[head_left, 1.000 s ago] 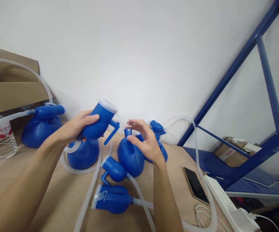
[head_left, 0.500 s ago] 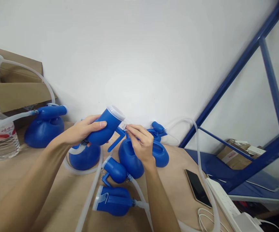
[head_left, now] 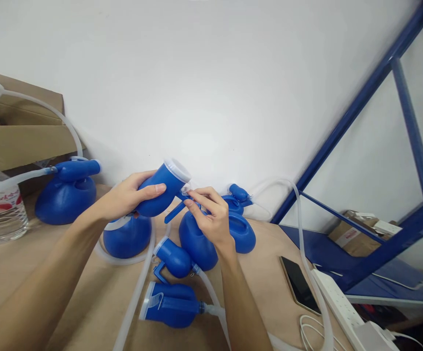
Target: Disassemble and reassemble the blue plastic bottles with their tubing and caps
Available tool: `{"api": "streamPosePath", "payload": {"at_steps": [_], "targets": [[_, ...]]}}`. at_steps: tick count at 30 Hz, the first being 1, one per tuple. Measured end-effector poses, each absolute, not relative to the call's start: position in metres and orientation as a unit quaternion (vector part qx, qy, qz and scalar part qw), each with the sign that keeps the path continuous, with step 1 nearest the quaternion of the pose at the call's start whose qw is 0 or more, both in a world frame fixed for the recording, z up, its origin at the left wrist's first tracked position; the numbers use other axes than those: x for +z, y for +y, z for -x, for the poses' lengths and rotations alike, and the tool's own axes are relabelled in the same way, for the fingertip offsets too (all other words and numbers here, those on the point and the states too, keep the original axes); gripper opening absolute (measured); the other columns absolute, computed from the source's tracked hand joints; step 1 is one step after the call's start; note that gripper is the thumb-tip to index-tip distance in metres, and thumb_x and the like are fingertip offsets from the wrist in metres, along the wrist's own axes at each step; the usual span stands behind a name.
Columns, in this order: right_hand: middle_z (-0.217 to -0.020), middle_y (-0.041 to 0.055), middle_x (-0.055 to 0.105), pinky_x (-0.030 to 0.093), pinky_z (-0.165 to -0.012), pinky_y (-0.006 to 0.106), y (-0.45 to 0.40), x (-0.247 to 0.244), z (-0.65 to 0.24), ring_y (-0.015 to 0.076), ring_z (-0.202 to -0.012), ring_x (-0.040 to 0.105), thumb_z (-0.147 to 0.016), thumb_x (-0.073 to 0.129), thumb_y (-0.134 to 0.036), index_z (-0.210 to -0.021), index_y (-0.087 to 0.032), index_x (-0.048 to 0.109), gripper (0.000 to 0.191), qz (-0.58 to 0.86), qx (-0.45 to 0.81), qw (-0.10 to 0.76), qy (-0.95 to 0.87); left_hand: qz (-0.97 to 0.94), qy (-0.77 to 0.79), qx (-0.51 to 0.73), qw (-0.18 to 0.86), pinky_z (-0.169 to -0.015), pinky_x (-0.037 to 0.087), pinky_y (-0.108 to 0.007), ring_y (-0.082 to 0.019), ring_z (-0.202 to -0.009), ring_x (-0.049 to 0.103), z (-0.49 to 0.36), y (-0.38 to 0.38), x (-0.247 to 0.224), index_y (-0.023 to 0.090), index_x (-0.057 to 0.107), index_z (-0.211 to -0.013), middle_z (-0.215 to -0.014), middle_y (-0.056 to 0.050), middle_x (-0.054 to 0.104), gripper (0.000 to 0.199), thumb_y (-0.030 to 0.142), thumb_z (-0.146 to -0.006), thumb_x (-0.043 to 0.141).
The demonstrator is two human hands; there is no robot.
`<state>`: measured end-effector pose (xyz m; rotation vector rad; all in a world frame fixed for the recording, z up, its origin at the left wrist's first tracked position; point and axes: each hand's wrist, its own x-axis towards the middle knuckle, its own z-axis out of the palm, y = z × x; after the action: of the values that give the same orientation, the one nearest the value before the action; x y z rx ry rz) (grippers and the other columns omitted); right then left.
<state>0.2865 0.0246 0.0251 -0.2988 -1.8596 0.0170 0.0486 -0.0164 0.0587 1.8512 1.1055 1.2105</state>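
Observation:
My left hand [head_left: 140, 192] is wrapped round a blue plastic urinal cup [head_left: 163, 187], tilted with its white-rimmed mouth up to the right. A blue angled handle [head_left: 175, 211] sticks out under the cup. At that handle, my right hand [head_left: 211, 214] pinches a small clear plastic clip [head_left: 186, 189] between thumb and fingers. Just below lie a similar blue cup [head_left: 176, 258] and another one with a clear hook [head_left: 174, 304], both joined to hoses. Blue urinal bottles [head_left: 196, 239] stand behind my right hand, and a round blue one [head_left: 127, 239] is under my left.
On the left are a water bottle [head_left: 1, 209], a cardboard box [head_left: 21, 141] and a blue urinal bottle [head_left: 67, 200]. A phone [head_left: 299, 284], a power strip [head_left: 337, 304] and a clear hose [head_left: 302, 234] lie right, beside a blue metal frame [head_left: 343, 122]. A white wall [head_left: 204, 87] rises behind.
The handle under the cup has swung up slightly. My right hand has shifted a little left, its thumb now lower at the handle. My left hand keeps its hold on the cup.

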Motion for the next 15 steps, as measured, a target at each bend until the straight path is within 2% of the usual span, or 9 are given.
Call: {"api": "streamPosePath", "payload": {"at_steps": [3,8,13,15], "targets": [[-0.102,0.0065,0.076,0.064,-0.083,0.035,0.022,0.027,-0.287,0.0187,-0.091,0.072,-0.102,0.064,-0.018,-0.123,-0.026,0.078,0.026,0.13,-0.058,0.565,-0.813,-0.701,0.416,0.457,0.355,-0.048,0.048,-0.022,-0.015,-0.059,0.057,-0.05,-0.019,0.061,0.016,0.064,-0.131,-0.077,0.001,0.063,0.068,0.069,-0.088,0.066],[-0.104,0.008,0.074,0.064,-0.083,0.034,0.02,0.028,-0.288,0.0193,-0.095,0.072,-0.104,0.06,-0.017,-0.129,-0.027,0.075,0.031,0.15,-0.105,0.527,-0.83,-0.708,0.408,0.459,0.35,-0.041,0.042,-0.02,-0.013,-0.054,0.052,-0.048,-0.019,0.062,0.016,0.068,-0.119,-0.073,0.001,0.062,0.06,0.067,-0.087,0.068],[-0.122,0.0092,0.072,0.063,-0.094,0.032,0.025,0.021,-0.281,0.0185,-0.112,0.072,-0.105,0.055,-0.011,-0.134,-0.028,0.073,0.038,0.125,-0.08,0.544,-0.826,-0.672,0.422,0.486,0.366,-0.036,0.039,-0.019,-0.013,-0.049,0.051,-0.05,-0.014,0.061,0.016,0.067,-0.118,-0.069,0.002,0.059,0.068,0.074,-0.083,0.069],[-0.121,0.0082,0.074,0.063,-0.094,0.03,0.028,0.018,-0.279,0.0178,-0.11,0.073,-0.104,0.055,-0.01,-0.133,-0.028,0.074,0.039,0.117,-0.065,0.563,-0.815,-0.671,0.439,0.482,0.354,-0.036,0.041,-0.02,-0.014,-0.051,0.053,-0.054,-0.014,0.061,0.016,0.067,-0.119,-0.07,0.001,0.06,0.071,0.076,-0.08,0.07]]}}
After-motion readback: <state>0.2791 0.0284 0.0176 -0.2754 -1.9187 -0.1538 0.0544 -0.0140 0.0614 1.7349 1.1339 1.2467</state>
